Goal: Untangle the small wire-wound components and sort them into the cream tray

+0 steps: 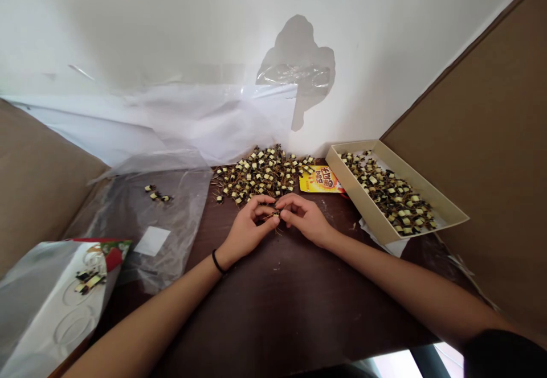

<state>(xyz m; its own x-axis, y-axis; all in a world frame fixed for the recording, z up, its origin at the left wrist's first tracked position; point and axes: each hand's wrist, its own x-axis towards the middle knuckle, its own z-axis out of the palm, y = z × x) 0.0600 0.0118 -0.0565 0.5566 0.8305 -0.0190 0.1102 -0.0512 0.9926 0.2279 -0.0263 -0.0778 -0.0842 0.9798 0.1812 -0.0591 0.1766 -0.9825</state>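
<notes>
My left hand [253,227] and my right hand [306,218] meet over the dark table. Between their fingertips is one small yellow-and-black coil component [276,215] with thin wire leads, and both hands are closed on it. Fingers partly cover it, so its exact position is hard to make out. Just beyond the fingers lies a heap of the same coil components [265,170], copper-coloured leads sticking out in all directions. To the right, a shallow cardboard tray [348,181] holds many more of them.
A yellow printed packet [318,180] lies between heap and tray. On the left, a clear plastic bag [179,224] carries a few coil components and a white label. Nearer, several more lie on a printed bag [77,315]. Cardboard panels [491,116] flank the table; a white wall stands behind.
</notes>
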